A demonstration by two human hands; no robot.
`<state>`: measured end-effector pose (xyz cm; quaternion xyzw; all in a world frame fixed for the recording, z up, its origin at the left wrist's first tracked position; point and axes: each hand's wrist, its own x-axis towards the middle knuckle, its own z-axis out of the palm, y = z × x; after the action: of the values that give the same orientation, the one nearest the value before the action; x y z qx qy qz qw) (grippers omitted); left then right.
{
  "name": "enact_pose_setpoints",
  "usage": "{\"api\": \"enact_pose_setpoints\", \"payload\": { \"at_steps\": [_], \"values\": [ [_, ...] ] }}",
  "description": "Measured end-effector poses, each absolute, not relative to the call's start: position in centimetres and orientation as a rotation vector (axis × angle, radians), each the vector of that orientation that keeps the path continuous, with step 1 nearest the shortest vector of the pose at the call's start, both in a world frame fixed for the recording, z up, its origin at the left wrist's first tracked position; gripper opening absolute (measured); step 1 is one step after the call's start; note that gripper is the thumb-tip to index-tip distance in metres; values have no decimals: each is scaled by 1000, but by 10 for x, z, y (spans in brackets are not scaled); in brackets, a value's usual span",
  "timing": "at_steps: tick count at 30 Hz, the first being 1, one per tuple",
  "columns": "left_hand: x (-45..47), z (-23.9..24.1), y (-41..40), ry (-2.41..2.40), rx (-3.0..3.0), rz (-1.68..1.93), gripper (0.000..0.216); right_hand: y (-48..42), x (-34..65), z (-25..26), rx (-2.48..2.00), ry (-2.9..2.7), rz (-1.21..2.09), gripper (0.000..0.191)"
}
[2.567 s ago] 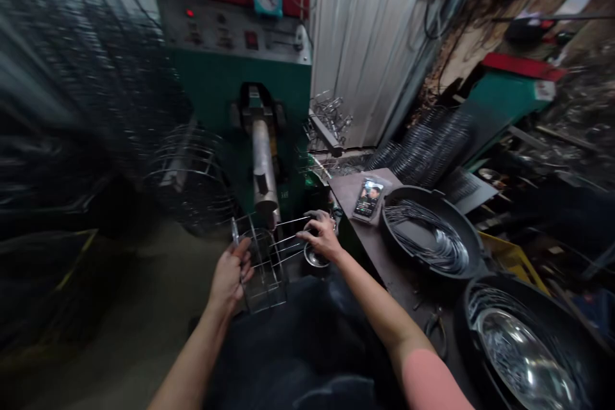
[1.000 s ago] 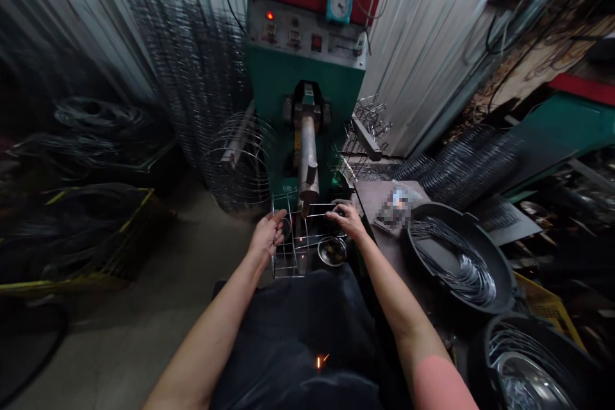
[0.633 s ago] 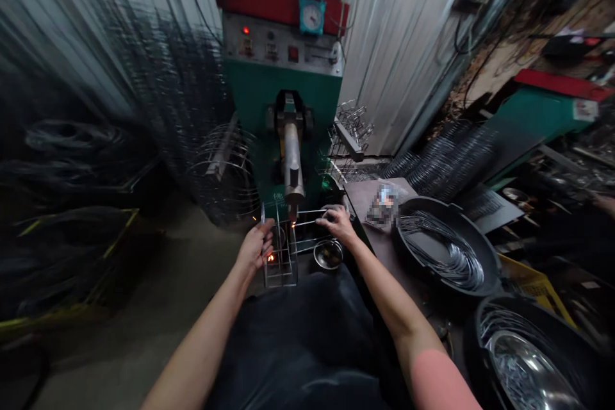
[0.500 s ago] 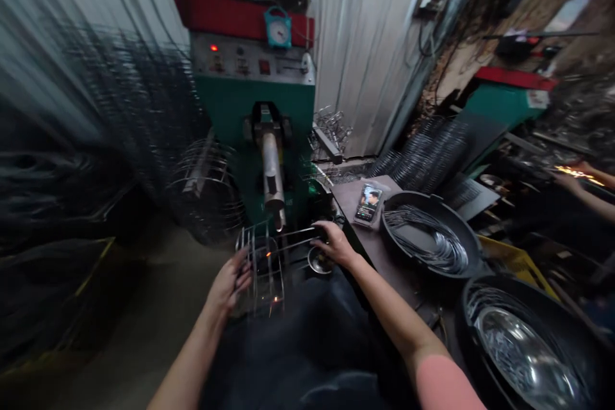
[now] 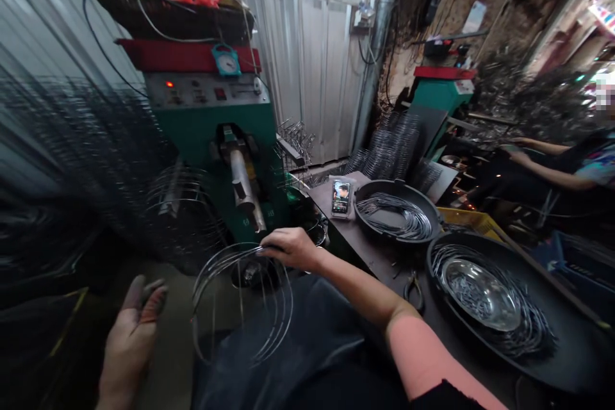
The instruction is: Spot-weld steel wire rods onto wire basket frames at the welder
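Observation:
My right hand point(image 5: 291, 248) is shut on the upper rim of a round wire frame point(image 5: 216, 266), made of several thin metal rings joined by cross wires. The frame hangs above my dark-clothed lap, just below the metal arm point(image 5: 243, 186) of a green machine point(image 5: 192, 128). Off to the left, my left hand point(image 5: 132, 330) is apart from the frame, its thumb and fingers spread and holding nothing. Beneath the machine arm, a dark round part point(image 5: 252, 274) shows through the rings.
On the table point(image 5: 365, 246) at right lie a phone point(image 5: 341, 197), pliers point(image 5: 414, 293) and a black tray point(image 5: 439, 218) of wire rings. A larger black tray point(image 5: 557, 365) holds rings and a steel bowl point(image 5: 509, 317). Another person point(image 5: 538, 163) sits at far right.
My left hand has let go of the wire frame and moved left. The frame has turned, showing its round rings, with my right hand on its rim. The view has swung right.

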<state>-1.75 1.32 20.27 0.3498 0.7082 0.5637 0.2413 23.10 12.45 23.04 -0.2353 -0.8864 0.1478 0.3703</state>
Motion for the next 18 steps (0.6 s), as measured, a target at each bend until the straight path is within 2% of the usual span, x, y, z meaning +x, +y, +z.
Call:
{"api": "enact_pose_setpoints", "payload": {
  "at_steps": [3, 7, 10, 13, 18],
  "values": [
    [14, 236, 13, 1828, 1572, 1460, 63, 108, 214, 248, -622, -2412, 152, 26],
    [39, 269, 21, 1438, 1895, 1477, 41, 99, 216, 277, -682, -2424, -36, 28],
    [37, 290, 29, 1537, 1822, 1531, 40, 112, 227, 295, -799, -2363, -78, 27],
    [31, 296, 42, 1648, 1530, 1456, 47, 139, 235, 293, -901, -2286, 22, 26],
    [31, 253, 77, 1598, 1083, 1202, 48, 182, 232, 235, -1000, -2244, 430, 19]
  ]
}}
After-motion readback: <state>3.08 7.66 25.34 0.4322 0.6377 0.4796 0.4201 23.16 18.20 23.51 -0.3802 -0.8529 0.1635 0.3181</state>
